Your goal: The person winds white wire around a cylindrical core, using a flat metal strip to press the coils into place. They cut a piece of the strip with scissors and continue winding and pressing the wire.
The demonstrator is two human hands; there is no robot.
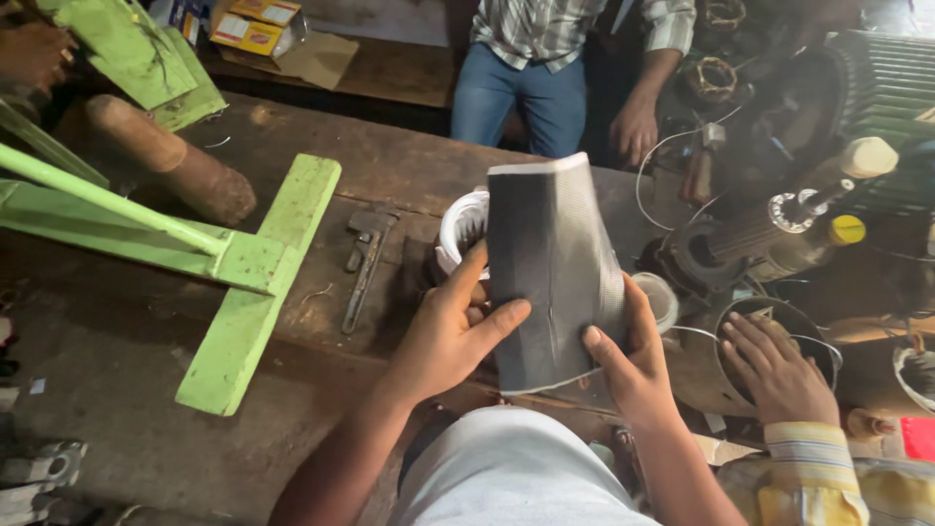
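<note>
Two bare hands of yours hold one stiff grey sheet (550, 273), curved and standing nearly upright above your lap. Your left hand (453, 331) grips its lower left edge, thumb laid across the grey face and fingers wrapped behind. Your right hand (633, 365) clasps the lower right edge, thumb on the face and fingers curled around the back. Both hands are closed on the sheet. Its top edge shows a pale white rim.

Just behind the sheet, partly hidden by it, sits a white ring-shaped part (460, 229) on the dark wooden surface (146, 390). To the left of your left hand lies a rusty pipe wrench (362, 263), flat on the surface. Further left, a green-painted wooden frame (248, 282) stretches across the surface, with a brown cylinder (170, 161) behind it.

To the right of your right hand, another person's hand (774, 370), with a striped yellow cuff, rests on the rim of a round dark metal housing (779, 331). Beyond it lies an electric motor (769, 239) with loose white wires. Across the surface stands a person in jeans and a checked shirt (545, 58).
</note>
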